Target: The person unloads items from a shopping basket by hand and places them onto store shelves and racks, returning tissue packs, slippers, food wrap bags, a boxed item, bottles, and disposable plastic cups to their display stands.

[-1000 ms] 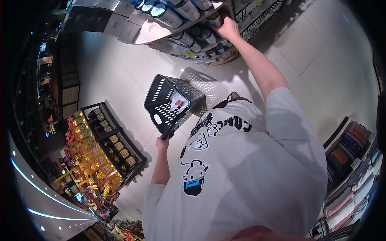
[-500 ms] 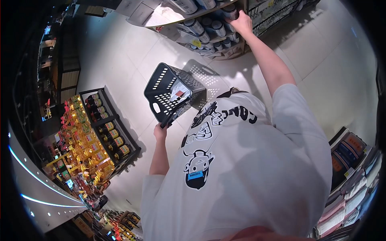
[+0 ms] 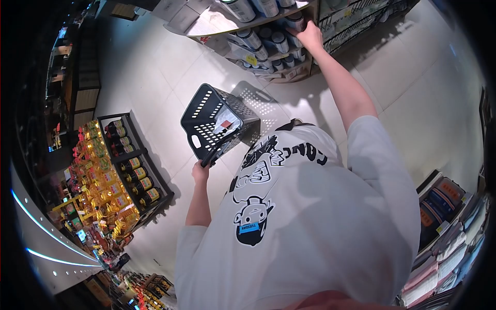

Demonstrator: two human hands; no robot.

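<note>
My left hand (image 3: 200, 170) is closed around the handle (image 3: 209, 155) of a dark grey shopping basket (image 3: 199, 111) with perforated walls. The basket hangs tilted over the floor, and a clear package with a red label (image 3: 225, 124) lies inside it. My right hand (image 3: 311, 39) reaches out to a rounded shelf at the top of the view. Its fingers are wrapped round a dark cylindrical canister (image 3: 295, 22), which still sits in the shelf; the fingertips are partly hidden. More canisters (image 3: 249, 39) stand beside and below it.
The curved shelf unit (image 3: 206, 32) has several tiers. On the left, a display rack (image 3: 146, 155) holds dark bottles (image 3: 137, 174) and golden bottles (image 3: 106, 181). Folded textiles (image 3: 439, 263) are stacked at lower right. Pale floor tiles (image 3: 165, 67) lie between the fixtures.
The basket and my left hand have shifted slightly left and down in the view. My right hand stays at the same canister, a little lower in the picture.
</note>
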